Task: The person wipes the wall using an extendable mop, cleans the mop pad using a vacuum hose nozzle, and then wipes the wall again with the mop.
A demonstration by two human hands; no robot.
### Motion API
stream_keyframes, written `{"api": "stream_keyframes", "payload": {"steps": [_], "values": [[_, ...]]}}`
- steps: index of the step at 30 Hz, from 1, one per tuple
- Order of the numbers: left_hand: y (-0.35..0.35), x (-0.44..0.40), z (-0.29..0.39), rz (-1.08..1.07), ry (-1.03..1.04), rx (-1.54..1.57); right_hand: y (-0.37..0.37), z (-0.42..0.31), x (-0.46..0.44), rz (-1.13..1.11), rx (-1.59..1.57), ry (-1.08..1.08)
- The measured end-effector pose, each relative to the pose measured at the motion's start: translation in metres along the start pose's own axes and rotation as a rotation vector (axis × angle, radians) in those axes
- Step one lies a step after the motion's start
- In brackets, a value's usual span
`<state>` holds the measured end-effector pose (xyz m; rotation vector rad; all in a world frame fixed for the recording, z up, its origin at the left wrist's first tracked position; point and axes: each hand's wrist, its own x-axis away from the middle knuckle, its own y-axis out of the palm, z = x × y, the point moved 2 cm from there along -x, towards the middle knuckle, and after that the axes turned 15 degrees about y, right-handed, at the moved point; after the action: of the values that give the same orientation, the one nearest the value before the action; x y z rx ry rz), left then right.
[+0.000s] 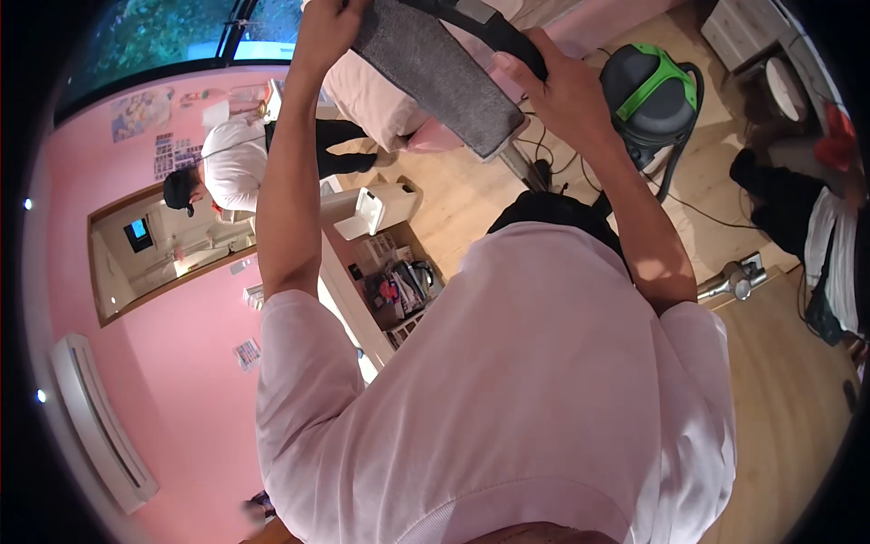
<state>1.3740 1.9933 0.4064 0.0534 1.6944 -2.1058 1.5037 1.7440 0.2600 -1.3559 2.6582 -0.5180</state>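
A long grey fabric-covered pad (433,74) slants across the top of the view. Along its far side runs a black curved handle (480,25) with a light grey patch. My left hand (328,34) is closed at the pad's upper left end, its fingers partly cut off by the frame edge. My right hand (569,93) wraps round the lower end of the black handle, thumb on top. Just below the pad's near end, a metal tube (518,165) shows, partly hidden by my body.
A green and dark grey canister vacuum (651,91) stands on the wood floor with its cord trailing. A bed (372,95) lies beyond the pad. At left a person in a white shirt (234,159) bends over. Shelves (399,281) and a door handle (739,279) flank me.
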Motion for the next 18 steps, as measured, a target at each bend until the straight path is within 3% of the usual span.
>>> {"api": "stream_keyframes", "payload": {"steps": [7,9,14,16,18], "values": [[0.002,-0.015,0.004,-0.002,-0.036,0.015,0.002,0.001,0.007,0.094,0.081,0.078],[0.001,-0.017,0.004,0.0,-0.029,-0.049,-0.004,-0.008,0.011,0.248,-0.109,0.005],[0.007,-0.013,-0.02,0.012,0.008,-0.046,-0.023,-0.022,0.004,0.337,-0.089,-0.182],[0.005,-0.014,-0.013,0.005,-0.01,-0.034,-0.001,-0.005,0.008,0.073,0.095,0.05],[0.001,-0.014,-0.001,0.006,-0.044,0.028,0.019,0.024,0.017,0.096,0.073,0.014]]}}
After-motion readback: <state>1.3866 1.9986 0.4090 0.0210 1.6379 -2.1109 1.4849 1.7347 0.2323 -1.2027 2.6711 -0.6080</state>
